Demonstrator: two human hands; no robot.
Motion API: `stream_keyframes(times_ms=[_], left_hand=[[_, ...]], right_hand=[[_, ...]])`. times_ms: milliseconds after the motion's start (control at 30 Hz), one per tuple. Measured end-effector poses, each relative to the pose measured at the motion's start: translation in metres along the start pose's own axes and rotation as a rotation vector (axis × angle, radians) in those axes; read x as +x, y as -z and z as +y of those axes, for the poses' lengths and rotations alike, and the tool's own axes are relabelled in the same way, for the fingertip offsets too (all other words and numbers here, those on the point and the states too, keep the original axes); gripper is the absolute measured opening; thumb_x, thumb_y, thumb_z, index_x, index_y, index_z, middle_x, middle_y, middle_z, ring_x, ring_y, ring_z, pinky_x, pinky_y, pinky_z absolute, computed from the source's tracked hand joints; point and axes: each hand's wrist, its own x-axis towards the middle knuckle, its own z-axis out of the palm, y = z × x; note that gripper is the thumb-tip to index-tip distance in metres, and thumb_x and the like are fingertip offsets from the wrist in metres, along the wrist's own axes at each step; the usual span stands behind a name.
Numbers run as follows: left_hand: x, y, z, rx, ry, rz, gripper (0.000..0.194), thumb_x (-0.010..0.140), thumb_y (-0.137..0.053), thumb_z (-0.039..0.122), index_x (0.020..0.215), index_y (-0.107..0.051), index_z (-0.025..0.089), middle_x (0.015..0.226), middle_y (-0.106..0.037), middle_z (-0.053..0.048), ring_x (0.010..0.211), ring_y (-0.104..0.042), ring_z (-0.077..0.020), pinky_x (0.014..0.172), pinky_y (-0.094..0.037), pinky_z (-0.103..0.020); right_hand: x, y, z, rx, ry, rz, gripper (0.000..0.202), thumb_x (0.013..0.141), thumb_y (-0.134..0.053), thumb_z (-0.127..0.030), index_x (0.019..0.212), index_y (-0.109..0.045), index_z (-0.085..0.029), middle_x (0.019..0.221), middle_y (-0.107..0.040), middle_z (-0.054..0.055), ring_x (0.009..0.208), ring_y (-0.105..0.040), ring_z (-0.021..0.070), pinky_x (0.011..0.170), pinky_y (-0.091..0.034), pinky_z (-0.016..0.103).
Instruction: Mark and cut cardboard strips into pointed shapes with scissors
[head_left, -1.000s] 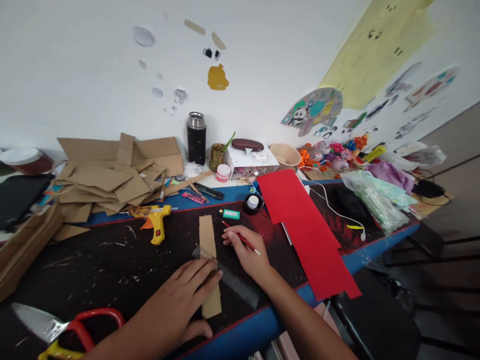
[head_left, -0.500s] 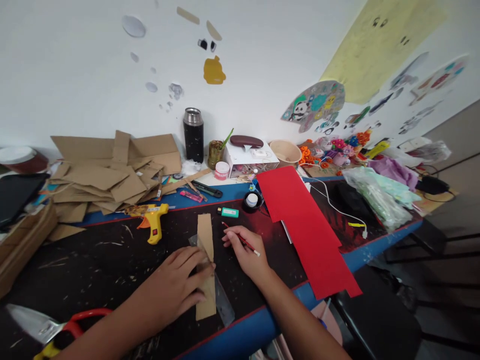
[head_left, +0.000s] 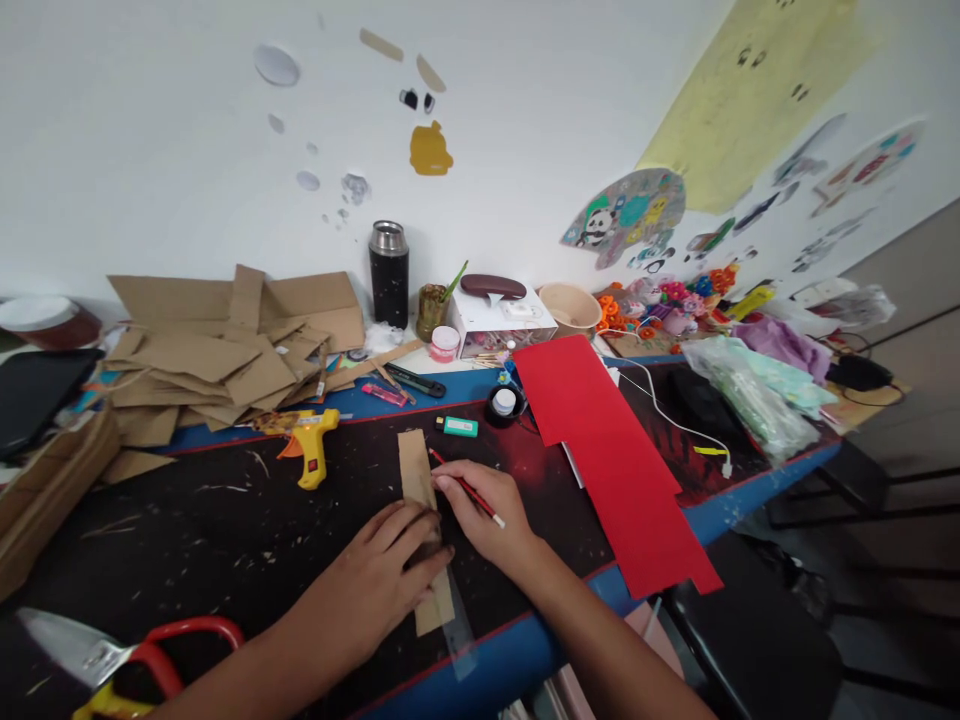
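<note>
My left hand (head_left: 395,560) lies across a narrow cardboard strip (head_left: 413,458), its fingers curled over it and over a clear ruler (head_left: 459,625). Most of the ruler is hidden by the fingers and strip; its lower end sticks out toward the table's front edge. In my right hand (head_left: 487,508) is a slim red pencil (head_left: 474,492) with a white end, pinched between thumb and fingers. Its tip points up and left, close to the strip's right edge.
A yellow glue gun (head_left: 309,447) lies left of the strip, with big scissors (head_left: 142,655) at lower left. Cardboard scraps (head_left: 195,355) pile up behind. A green-and-white eraser (head_left: 457,427) and a large red sheet (head_left: 607,450) lie ahead and right.
The strip has tilted and shifted a little right under my left hand, and the ruler is now straighter beside it. My right hand has moved left, bringing the pencil tip to the strip.
</note>
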Motion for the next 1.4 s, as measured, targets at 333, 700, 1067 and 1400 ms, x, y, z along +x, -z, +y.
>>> stream_keyframes(times_ms=[333, 700, 1067, 1400], left_hand=[[-0.009, 0.021, -0.019, -0.067, -0.041, 0.001, 0.029, 0.1, -0.075, 0.031, 0.129, -0.075, 0.027, 0.144, -0.07, -0.01, 0.143, -0.057, -0.033, 0.117, -0.053, -0.05], [-0.009, -0.004, 0.013, 0.102, 0.01, 0.044, 0.038, 0.106, -0.067, 0.051, 0.133, -0.072, 0.024, 0.145, -0.071, -0.011, 0.139, -0.057, -0.0336, 0.117, -0.042, -0.052], [-0.012, 0.013, 0.009, 0.052, -0.015, 0.064, 0.033, 0.108, -0.063, 0.056, 0.119, -0.075, 0.027, 0.135, -0.075, -0.008, 0.129, -0.064, -0.0296, 0.111, -0.047, -0.046], [-0.028, 0.02, -0.002, 0.095, -0.075, 0.078, 0.03, 0.107, -0.061, 0.037, 0.131, -0.072, 0.023, 0.139, -0.075, -0.009, 0.135, -0.064, -0.0291, 0.111, -0.053, -0.043]], right_hand=[[-0.004, -0.005, 0.007, 0.014, 0.007, -0.005, 0.018, 0.111, -0.065, -0.027, 0.113, -0.082, -0.027, 0.107, -0.088, 0.005, 0.097, -0.085, 0.0217, 0.09, -0.064, 0.03], [0.0, -0.003, -0.012, -0.01, 0.092, -0.047, 0.02, 0.112, -0.062, -0.025, 0.115, -0.082, -0.024, 0.1, -0.087, 0.007, 0.088, -0.084, 0.021, 0.085, -0.065, 0.029], [-0.002, -0.013, 0.004, -0.047, 0.124, -0.119, 0.021, 0.11, -0.063, -0.023, 0.124, -0.079, -0.024, 0.114, -0.087, 0.008, 0.102, -0.084, 0.0225, 0.095, -0.065, 0.032], [-0.004, -0.017, 0.005, -0.124, 0.195, -0.157, 0.02, 0.11, -0.064, -0.027, 0.127, -0.076, -0.026, 0.118, -0.086, 0.008, 0.108, -0.084, 0.024, 0.101, -0.065, 0.036]])
